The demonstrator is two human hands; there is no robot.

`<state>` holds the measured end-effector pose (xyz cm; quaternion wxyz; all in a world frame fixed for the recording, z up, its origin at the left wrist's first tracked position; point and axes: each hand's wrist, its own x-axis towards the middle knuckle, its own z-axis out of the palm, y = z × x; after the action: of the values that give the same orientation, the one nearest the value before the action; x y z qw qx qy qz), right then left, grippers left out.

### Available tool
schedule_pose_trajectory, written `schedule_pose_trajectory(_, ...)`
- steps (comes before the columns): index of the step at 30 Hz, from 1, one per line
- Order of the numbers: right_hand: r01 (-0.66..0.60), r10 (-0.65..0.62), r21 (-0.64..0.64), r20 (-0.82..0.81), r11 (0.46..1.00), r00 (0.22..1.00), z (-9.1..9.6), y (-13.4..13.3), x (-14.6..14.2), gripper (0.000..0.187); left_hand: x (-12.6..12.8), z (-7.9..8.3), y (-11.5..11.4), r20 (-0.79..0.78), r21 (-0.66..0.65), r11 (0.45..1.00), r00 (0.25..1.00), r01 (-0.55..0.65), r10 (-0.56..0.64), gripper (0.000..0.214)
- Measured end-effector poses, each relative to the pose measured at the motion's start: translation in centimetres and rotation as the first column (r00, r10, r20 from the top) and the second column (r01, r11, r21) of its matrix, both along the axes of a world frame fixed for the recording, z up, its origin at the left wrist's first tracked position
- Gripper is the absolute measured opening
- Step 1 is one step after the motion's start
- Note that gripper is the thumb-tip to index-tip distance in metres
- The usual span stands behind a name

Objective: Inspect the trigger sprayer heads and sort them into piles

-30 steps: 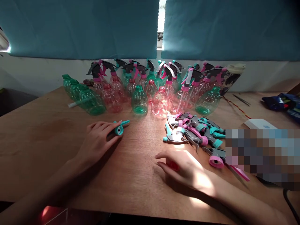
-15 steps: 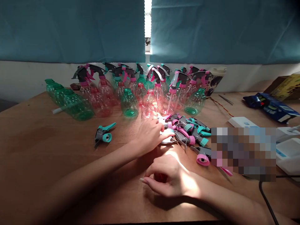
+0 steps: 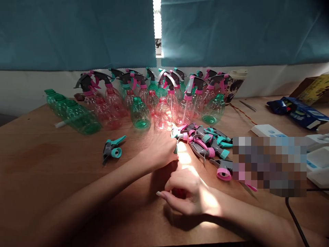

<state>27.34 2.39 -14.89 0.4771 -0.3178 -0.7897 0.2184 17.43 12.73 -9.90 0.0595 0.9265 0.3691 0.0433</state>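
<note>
The person's left hand [image 3: 159, 151] reaches forward across the wooden surface [image 3: 38, 171], its fingers [image 3: 171, 147] bunched at the near end of a heap of spray trigger heads [image 3: 205, 140]. A small teal piece [image 3: 175, 149] shows at those fingertips, but whether the grip is clamped on it or only touching it, I cannot tell. The right hand [image 3: 186, 193] rests just below the left at about 5 o'clock, fingers curled inward, with a reddish patch [image 3: 180, 193] showing among them. It is too shaded to say if that grip closes on anything.

The heap lies at about 2 o'clock from the left hand, with a pink-collared trigger head [image 3: 223, 171] at its near edge. A loose teal-and-grey trigger head [image 3: 112, 149] lies apart at about 9 o'clock. At 12 o'clock stands a crowded row of pink and green spray bottles with heads fitted [image 3: 189, 109]. In front of them are a headless clear bottle [image 3: 162, 117] and a headless green bottle [image 3: 140, 116]. Green bottles [image 3: 82, 119] lie on their sides toward 10 o'clock. A pixelated patch [image 3: 269, 166] covers part of the surface at 3 o'clock.
</note>
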Motion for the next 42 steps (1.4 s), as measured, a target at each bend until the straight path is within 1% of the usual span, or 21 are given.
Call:
schedule_pose_trajectory(3,0.013,-0.013,0.027,-0.007,1.000,1.000,-0.3,0.2,-0.2,0.023,-1.0,-0.8,0.0,0.018,-0.029,1.000,1.000,0.001,0.000,0.023)
schedule_pose_trajectory(5,0.049,-0.049,0.006,-0.004,0.999,0.999,-0.3,0.4,0.0,0.022,-1.8,-1.6,0.0,0.050,-0.049,0.999,0.999,-0.001,0.004,0.025)
schedule_pose_trajectory(7,0.127,-0.128,-0.048,-0.019,0.991,0.992,-0.3,0.6,0.5,0.017,-2.9,-2.2,-0.2,0.134,-0.066,0.998,0.991,0.000,0.009,0.025)
schedule_pose_trajectory(8,0.174,-0.178,-0.081,-0.033,0.981,0.984,-0.3,0.8,0.8,0.014,-3.6,-2.4,-0.5,0.210,-0.075,0.997,0.977,0.000,0.016,0.024)
schedule_pose_trajectory(9,0.220,-0.227,-0.114,-0.052,0.969,0.972,-0.4,1.0,1.1,0.011,-4.2,-2.5,-0.8,0.329,-0.094,0.996,0.944,-0.003,0.034,0.021)
schedule_pose_trajectory(11,0.291,-0.310,-0.178,-0.092,0.940,0.946,-0.4,1.5,1.6,0.016,-5.4,-2.8,-1.7,0.513,-0.160,0.987,0.853,-0.018,0.098,0.018)
schedule_pose_trajectory(12,0.311,-0.338,-0.206,-0.107,0.928,0.935,-0.5,1.7,1.7,0.021,-5.9,-2.9,-2.2,0.566,-0.203,0.979,0.812,-0.026,0.139,0.018)
schedule_pose_trajectory(13,0.316,-0.347,-0.231,-0.110,0.920,0.931,-0.5,1.8,1.7,0.023,-6.3,-3.0,-2.6,0.590,-0.244,0.969,0.788,-0.037,0.178,0.019)
schedule_pose_trajectory(15,0.296,-0.322,-0.256,-0.069,0.920,0.944,-0.5,1.9,1.5,0.022,-6.9,-3.4,-3.3,0.606,-0.297,0.953,0.760,-0.058,0.235,0.021)
schedule_pose_trajectory(16,0.292,-0.308,-0.247,-0.031,0.924,0.951,-0.4,1.9,1.3,0.021,-7.1,-3.5,-3.4,0.611,-0.307,0.949,0.751,-0.065,0.249,0.022)
schedule_pose_trajectory(20,0.339,-0.329,-0.114,0.102,0.934,0.939,-0.4,1.2,0.3,0.023,-7.3,-4.0,-3.6,0.626,-0.319,0.947,0.739,-0.048,0.249,0.023)
schedule_pose_trajectory(24,0.316,-0.309,-0.012,0.172,0.949,0.935,-0.7,0.7,-0.3,0.025,-7.2,-3.9,-3.7,0.611,-0.261,0.964,0.764,-0.051,0.206,0.020)
schedule_pose_trajectory(28,0.370,-0.369,0.035,0.213,0.928,0.905,-1.0,0.8,-0.4,0.027,-7.3,-4.0,-3.8,0.584,-0.269,0.962,0.788,-0.039,0.195,0.020)
schedule_pose_trajectory(32,0.422,-0.415,0.031,0.254,0.906,0.874,-0.9,0.8,-0.3,0.029,-7.4,-4.2,-3.7,0.573,-0.301,0.953,0.792,-0.035,0.210,0.021)
schedule_pose_trajectory(36,0.417,-0.402,-0.002,0.263,0.909,0.877,-0.8,0.7,-0.4,0.034,-7.4,-4.1,-3.6,0.579,-0.326,0.945,0.783,-0.032,0.226,0.021)
schedule_pose_trajectory(39,0.399,-0.369,-0.089,0.244,0.913,0.897,-0.9,0.6,-0.4,0.034,-7.5,-4.0,-3.5,0.590,-0.351,0.936,0.779,0.010,0.213,0.023)
schedule_pose_trajectory(42,0.340,-0.304,-0.184,0.200,0.922,0.931,-1.0,0.8,-0.2,0.033,-7.6,-4.1,-3.2,0.601,-0.376,0.925,0.773,0.050,0.202,0.026)
